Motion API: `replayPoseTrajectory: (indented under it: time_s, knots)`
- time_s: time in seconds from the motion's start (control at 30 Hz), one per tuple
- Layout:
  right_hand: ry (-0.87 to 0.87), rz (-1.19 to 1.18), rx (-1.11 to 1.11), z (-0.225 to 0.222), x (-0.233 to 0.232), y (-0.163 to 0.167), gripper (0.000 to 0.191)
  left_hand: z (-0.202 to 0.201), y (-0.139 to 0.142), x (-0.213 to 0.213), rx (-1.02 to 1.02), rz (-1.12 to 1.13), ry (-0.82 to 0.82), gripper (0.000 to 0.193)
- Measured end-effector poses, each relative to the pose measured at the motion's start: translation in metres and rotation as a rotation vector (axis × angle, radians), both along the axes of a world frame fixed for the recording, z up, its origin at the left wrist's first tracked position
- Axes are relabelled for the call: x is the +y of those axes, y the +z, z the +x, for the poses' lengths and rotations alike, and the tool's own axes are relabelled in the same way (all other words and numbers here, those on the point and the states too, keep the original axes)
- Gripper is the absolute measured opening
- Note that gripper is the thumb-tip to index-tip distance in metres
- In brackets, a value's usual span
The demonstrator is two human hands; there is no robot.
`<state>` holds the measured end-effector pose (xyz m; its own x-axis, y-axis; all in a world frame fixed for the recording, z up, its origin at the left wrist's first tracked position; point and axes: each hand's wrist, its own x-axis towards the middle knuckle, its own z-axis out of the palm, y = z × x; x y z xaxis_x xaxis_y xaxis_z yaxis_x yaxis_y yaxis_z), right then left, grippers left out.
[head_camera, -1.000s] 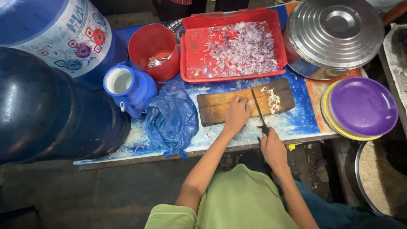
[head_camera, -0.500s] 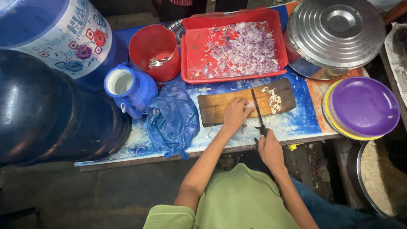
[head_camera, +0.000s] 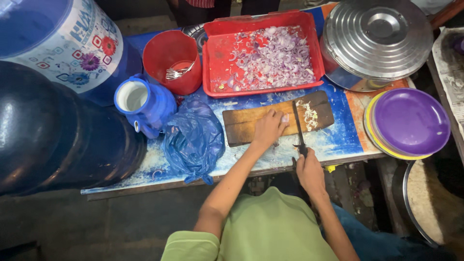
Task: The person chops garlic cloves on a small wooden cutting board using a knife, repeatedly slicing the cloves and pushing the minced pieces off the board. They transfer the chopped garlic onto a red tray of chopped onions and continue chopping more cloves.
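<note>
Little had shifted over the last second; the right hand (head_camera: 309, 169) still gripped the dark-handled knife (head_camera: 298, 126), blade down on the worn wooden chopping board (head_camera: 251, 124); the left hand (head_camera: 268, 127) stayed curled over a small pale piece beside chopped white bits (head_camera: 309, 115).
</note>
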<state>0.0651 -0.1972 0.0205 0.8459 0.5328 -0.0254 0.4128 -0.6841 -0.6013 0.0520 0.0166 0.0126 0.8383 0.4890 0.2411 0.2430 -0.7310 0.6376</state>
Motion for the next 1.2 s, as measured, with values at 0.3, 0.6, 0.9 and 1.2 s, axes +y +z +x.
replayPoseTrajectory:
  time_s: [0.3,0.6,0.9,1.2]
  knots:
    - [0.107,-0.162,-0.077,-0.004,0.007,-0.004,0.043,-0.012,-0.011,-0.013,-0.184,-0.041,0.131,0.023]
    - [0.141,-0.32,-0.206,-0.001,0.01,0.002,0.049,-0.007,-0.006,-0.015,-0.187,-0.041,0.182,0.02]
    - [0.093,-0.465,0.006,-0.021,-0.027,0.049,0.038,-0.008,-0.001,-0.015,-0.154,-0.083,0.182,0.02]
    - [0.072,-0.289,0.023,-0.012,-0.031,0.066,0.04,-0.016,-0.007,-0.015,-0.218,-0.062,0.129,0.016]
